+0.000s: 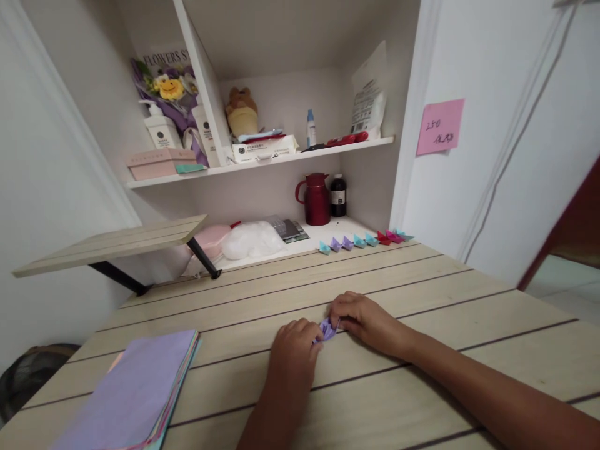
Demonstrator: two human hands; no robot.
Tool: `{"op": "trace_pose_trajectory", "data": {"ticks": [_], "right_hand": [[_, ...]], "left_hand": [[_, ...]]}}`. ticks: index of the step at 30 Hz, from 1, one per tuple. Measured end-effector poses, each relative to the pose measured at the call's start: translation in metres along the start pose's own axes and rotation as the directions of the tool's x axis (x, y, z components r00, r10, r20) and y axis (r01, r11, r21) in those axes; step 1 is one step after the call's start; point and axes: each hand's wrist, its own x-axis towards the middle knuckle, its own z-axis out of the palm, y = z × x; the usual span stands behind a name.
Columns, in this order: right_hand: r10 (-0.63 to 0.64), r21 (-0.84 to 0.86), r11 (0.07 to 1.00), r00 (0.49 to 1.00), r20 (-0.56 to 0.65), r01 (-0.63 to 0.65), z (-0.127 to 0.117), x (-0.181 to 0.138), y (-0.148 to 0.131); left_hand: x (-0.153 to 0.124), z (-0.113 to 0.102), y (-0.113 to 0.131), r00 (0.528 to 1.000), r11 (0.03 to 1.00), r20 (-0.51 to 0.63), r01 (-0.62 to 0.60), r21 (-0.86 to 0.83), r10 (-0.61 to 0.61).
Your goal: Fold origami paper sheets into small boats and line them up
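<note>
A small piece of folded purple paper (328, 329) lies between my two hands, low over the middle of the wooden table. My left hand (295, 347) is closed on its left end, fingers curled. At the opposite end, my right hand (359, 317) pinches the paper between thumb and fingers. Parts of the fold are covered by my fingertips. Beyond the hands, a row of several small folded paper boats (359, 241) in light blue, purple, red and pink runs along the table's back edge. To the left rests a stack of coloured paper sheets (135, 381), purple on top.
The slatted table (225, 387) meets a white shelf unit at the back. A raised wooden stand (112, 244) on black legs is at back left. A dark red jug (317, 200), a dark bottle (338, 195) and a white fluffy bundle (255, 240) sit on the lower shelf.
</note>
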Motion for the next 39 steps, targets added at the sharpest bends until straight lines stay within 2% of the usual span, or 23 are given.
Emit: {"op": "trace_pose_trajectory", "data": {"ticks": [5, 8, 17, 21, 28, 32, 39], "right_hand": [[-0.040, -0.114, 0.993, 0.999, 0.027, 0.043, 0.002, -0.001, -0.002], [-0.047, -0.129, 0.990, 0.999, 0.027, 0.050, 0.002, -0.001, -0.003], [0.073, 0.172, 0.981, 0.995, 0.073, -0.085, -0.013, -0.001, -0.009], [0.139, 0.300, 0.944, 0.990, 0.027, -0.141, -0.012, -0.001, -0.011], [0.064, 0.211, 0.976, 0.998, -0.008, -0.060, -0.003, -0.003, -0.017], [0.042, 0.156, 0.987, 0.999, -0.003, -0.041, 0.000, -0.002, -0.019], [0.071, 0.148, 0.987, 0.997, -0.021, -0.067, 0.003, -0.002, -0.018]], "left_hand": [[0.002, 0.006, -0.004, 0.993, 0.986, -0.022, -0.115, 0.120, 0.119], [0.002, 0.005, -0.003, 0.991, 0.978, -0.023, -0.129, 0.164, 0.135], [-0.002, -0.003, -0.001, 0.998, 0.994, -0.005, -0.057, 0.093, 0.058], [-0.002, -0.003, 0.000, 0.997, 0.992, 0.011, -0.072, 0.106, 0.071], [-0.002, -0.002, 0.002, 0.996, 0.985, 0.017, -0.084, 0.148, 0.082], [-0.003, 0.000, 0.002, 0.996, 0.990, -0.003, -0.092, 0.106, 0.093], [-0.001, -0.002, 0.006, 0.999, 1.000, -0.027, 0.030, 0.003, -0.030]]}}
